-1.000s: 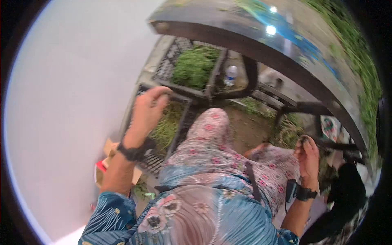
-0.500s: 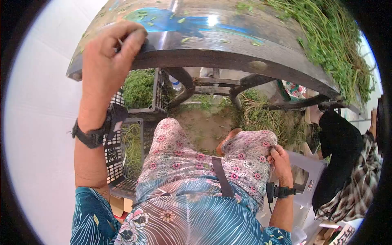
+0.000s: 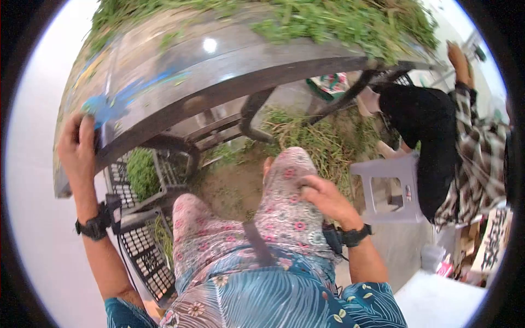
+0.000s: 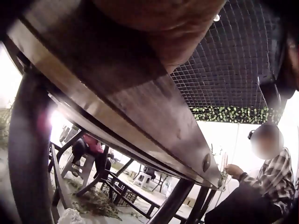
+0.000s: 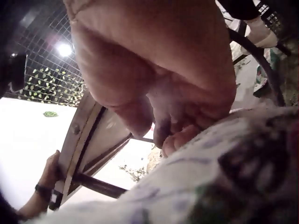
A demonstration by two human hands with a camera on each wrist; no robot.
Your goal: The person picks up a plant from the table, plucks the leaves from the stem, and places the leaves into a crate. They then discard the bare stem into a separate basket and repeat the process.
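My left hand (image 3: 79,147) is at the near left edge of the wooden table (image 3: 219,90), fingers loosely bent, fingertips beside a blue patch (image 3: 104,109) on the tabletop. In the left wrist view, the base of that hand (image 4: 173,28) lies close over the table's side. My right hand (image 3: 328,202) rests on the thigh of the flowered trousers (image 3: 287,202), fingers loosely curled. Up close, the right wrist view shows its palm and bent fingers (image 5: 180,137) against the cloth, with nothing visible in them.
Green leafy stems (image 3: 350,22) are heaped along the table's far side. Black crates (image 3: 145,257) stand on the left, one with greens (image 3: 143,175). Cut stems (image 3: 311,136) litter the floor below. A grey stool (image 3: 388,164) and a seated person (image 3: 432,120) are on the right.
The left hand has swung up from over the crates to the table edge. The right hand has moved inward onto the thigh. The view has turned right, showing more of the table and person.
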